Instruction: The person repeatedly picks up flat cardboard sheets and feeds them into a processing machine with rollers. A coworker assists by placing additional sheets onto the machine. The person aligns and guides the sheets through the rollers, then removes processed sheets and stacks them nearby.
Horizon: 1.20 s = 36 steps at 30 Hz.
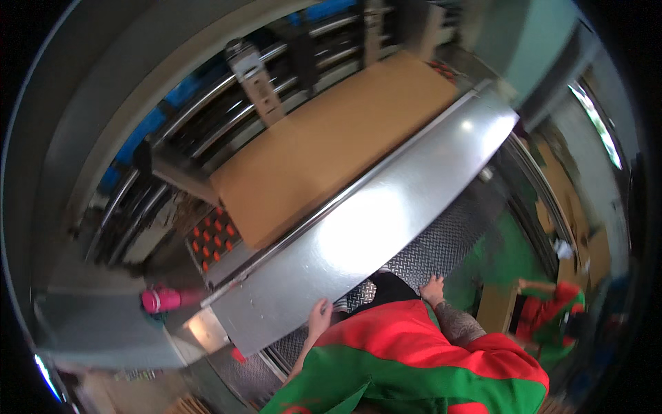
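My left hand (319, 319) is at the near edge of a shiny metal shelf (276, 303), its fingers loosely apart with nothing in them. Whether it touches the edge I cannot tell. My right hand (433, 290) hangs low beside my body, above the patterned metal floor plate. Its fingers look slightly spread and hold nothing I can see. Beyond the shelf, a brown cardboard stack or sheet (331, 145) lies in the machine, out of reach of both hands.
Metal guides (256, 83) and rollers stand behind the cardboard. An orange-studded plate (212, 238) is at its left end. A pink bottle-like object (162, 300) sits at left. At lower right, another person in a red and green top (552, 310) touches a cardboard piece (495, 310).
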Motion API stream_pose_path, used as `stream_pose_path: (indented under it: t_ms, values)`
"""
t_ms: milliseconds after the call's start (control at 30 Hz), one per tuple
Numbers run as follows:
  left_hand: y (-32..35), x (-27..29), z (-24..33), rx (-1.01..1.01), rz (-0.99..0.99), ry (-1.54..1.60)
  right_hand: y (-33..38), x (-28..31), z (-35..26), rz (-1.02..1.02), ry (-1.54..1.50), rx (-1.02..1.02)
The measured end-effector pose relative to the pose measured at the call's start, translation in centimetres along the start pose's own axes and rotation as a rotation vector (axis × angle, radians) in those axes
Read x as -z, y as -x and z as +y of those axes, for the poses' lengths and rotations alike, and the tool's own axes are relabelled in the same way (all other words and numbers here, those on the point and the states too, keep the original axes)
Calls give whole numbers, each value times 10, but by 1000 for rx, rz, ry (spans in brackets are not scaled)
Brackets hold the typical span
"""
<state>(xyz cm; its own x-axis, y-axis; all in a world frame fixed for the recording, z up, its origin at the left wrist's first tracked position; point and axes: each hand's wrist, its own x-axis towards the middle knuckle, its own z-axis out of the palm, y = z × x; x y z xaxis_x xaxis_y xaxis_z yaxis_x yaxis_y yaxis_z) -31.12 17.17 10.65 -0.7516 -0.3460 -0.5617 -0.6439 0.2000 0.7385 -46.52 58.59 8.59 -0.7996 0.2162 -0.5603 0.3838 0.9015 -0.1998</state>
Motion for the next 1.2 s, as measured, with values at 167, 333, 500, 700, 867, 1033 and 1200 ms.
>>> stream_pose_path:
  t_ms: [167,333,500,700,867,1033,1200]
  values:
    - [-47,60,0,-388,-7,-256,77,-26,79,-64,91,-148]
    - [-89,110,3,-376,-182,-579,155,-60,66,110,-44,108]
    - [-102,115,-6,-425,-265,-778,247,-98,30,-74,-181,212]
    - [-65,89,-21,-473,-111,-765,291,-111,57,-43,-273,-94]
    - [-28,75,-48,-539,-104,-770,331,-150,101,-44,-306,-216]
    - [22,75,-71,-494,-106,-889,373,-210,145,-104,-386,-232]
    - [79,75,-81,-472,-171,-1067,404,-287,191,-215,-468,-261]
